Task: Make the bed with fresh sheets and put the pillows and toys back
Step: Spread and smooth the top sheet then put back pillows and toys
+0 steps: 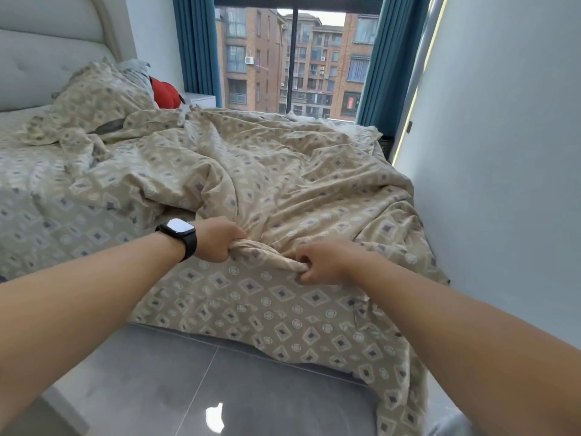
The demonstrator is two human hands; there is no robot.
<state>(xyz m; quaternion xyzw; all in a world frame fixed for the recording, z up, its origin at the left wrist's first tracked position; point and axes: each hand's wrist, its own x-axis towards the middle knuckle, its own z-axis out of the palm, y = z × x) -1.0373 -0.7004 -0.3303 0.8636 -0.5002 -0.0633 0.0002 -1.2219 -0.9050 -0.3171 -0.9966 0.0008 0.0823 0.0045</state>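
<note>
Closest in, at the foot of the bed point(94, 221), both fists are bunched into the patterned cover point(267, 171): the left hand point(217, 239), smartwatch point(179, 236) on its wrist, curls tight round a twisted ridge of cloth, and the right hand point(317, 262) clenches the same ridge just beside it. Below them, the cover's edge spills off the foot of the bed toward the grey floor point(157, 388). Further up the bed it lies rumpled and skewed, far from smooth. At the head of the bed, a pillow point(100, 99) in matching fabric slumps, with a red toy point(165, 94) tucked behind it. My read: spreading and straightening remain, and pillow and toy need arranging.
</note>
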